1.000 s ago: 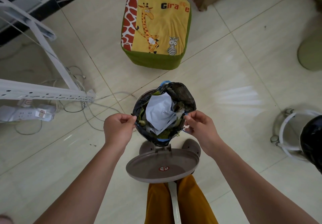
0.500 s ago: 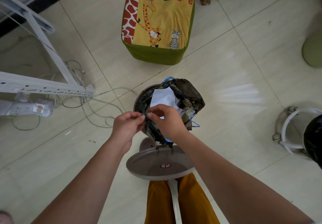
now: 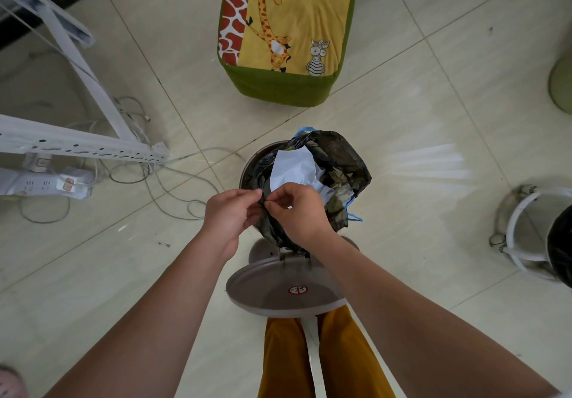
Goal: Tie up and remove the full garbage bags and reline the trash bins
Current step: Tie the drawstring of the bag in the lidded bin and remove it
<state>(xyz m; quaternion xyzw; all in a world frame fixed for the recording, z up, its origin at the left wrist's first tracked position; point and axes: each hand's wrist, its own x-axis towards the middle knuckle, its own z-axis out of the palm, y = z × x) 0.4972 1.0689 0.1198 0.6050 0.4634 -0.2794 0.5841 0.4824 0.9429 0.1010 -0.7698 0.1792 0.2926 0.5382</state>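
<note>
The small round trash bin stands on the tiled floor with its lid swung open toward the person. Inside it sits one black garbage bag, full, with a white paper on top and a blue drawstring hanging at the right side. Both hands meet at the near edge of the bag: the left hand and the right hand each pinch the black plastic between curled fingers. A second bin with a black liner stands well apart at the right.
</note>
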